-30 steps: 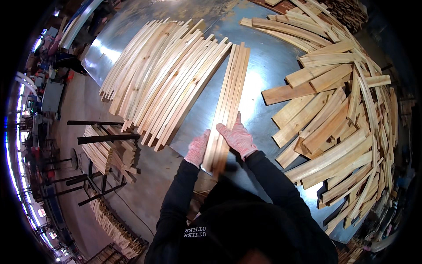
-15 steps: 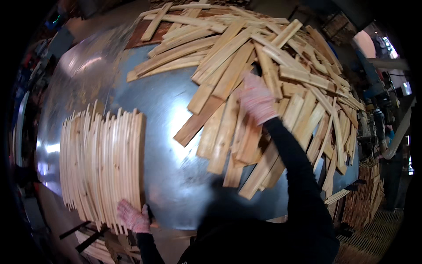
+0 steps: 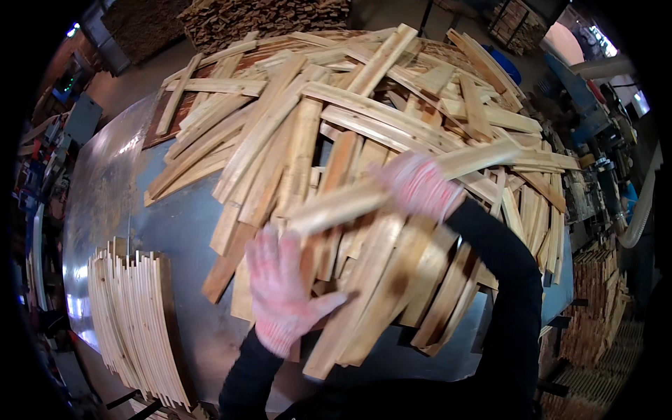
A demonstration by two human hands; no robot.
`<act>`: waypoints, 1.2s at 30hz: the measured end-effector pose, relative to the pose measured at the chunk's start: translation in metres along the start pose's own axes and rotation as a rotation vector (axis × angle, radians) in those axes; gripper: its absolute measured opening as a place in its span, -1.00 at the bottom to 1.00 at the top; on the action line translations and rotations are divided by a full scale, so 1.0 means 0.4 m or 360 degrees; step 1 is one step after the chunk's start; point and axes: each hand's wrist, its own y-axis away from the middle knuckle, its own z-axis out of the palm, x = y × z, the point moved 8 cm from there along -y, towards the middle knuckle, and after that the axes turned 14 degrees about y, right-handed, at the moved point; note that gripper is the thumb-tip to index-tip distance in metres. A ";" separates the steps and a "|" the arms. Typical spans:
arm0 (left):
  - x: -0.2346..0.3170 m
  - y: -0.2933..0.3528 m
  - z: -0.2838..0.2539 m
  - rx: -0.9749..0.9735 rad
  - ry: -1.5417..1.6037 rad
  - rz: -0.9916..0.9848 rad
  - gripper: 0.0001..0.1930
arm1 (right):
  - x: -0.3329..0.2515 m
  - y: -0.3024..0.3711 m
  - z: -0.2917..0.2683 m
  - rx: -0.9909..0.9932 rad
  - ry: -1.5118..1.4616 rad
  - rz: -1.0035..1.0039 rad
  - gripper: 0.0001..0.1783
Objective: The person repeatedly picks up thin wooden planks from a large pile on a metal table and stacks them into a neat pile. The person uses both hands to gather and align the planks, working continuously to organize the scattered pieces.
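A wooden board [image 3: 339, 208], slightly blurred, slants over a loose pile of boards [image 3: 395, 115]. My right hand [image 3: 420, 185], in a pale pink knitted glove, is closed around the middle of that board. My left hand [image 3: 280, 294], gloved alike, has its fingers stretched and its thumb apart. It hovers over the near left part of the pile, close to the held board's left end; whether the fingertips touch it I cannot tell. Nothing shows in the left palm's grip.
Thin wooden strips stand side by side in a neat row [image 3: 136, 325] at the left of the metal table [image 3: 115, 189]. Stacked timber [image 3: 262, 24] lies beyond the far edge. More stacked wood [image 3: 595, 301] and a ribbed hose [image 3: 640, 217] are at the right.
My left hand has left the row of strips and moved right, over the pile. My right hand has picked up a board. The view has shifted, showing more of the far side.
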 end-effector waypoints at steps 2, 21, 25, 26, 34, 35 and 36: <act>-0.028 -0.053 0.118 -0.0398 -0.0128 -0.0328 0.01 | -0.047 0.052 -0.067 0.0561 -0.0065 -0.0183 -0.57; -0.035 0.581 -0.004 0.0491 0.1491 -0.2208 -0.66 | 0.347 0.020 0.316 -0.0814 -0.0382 0.0750 0.45; 0.018 0.463 0.111 0.0495 0.2233 -0.1872 -0.39 | 0.179 0.113 0.246 -0.0910 -0.0494 0.0548 0.43; 0.030 0.453 0.118 0.0544 0.2325 -0.1897 -0.36 | 0.127 0.141 0.222 -0.0838 -0.0447 0.0527 0.41; 0.051 0.539 0.093 0.0716 0.2540 -0.1845 -0.36 | 0.087 0.255 0.182 -0.0933 -0.1475 0.0741 0.19; 0.048 0.572 0.103 0.0739 0.2513 -0.1894 -0.38 | 0.064 0.227 0.182 -0.0817 -0.1184 0.0637 0.23; 0.041 0.582 0.113 0.0743 0.2493 -0.1917 -0.41 | 0.045 0.206 0.178 -0.0705 -0.0874 0.0564 0.26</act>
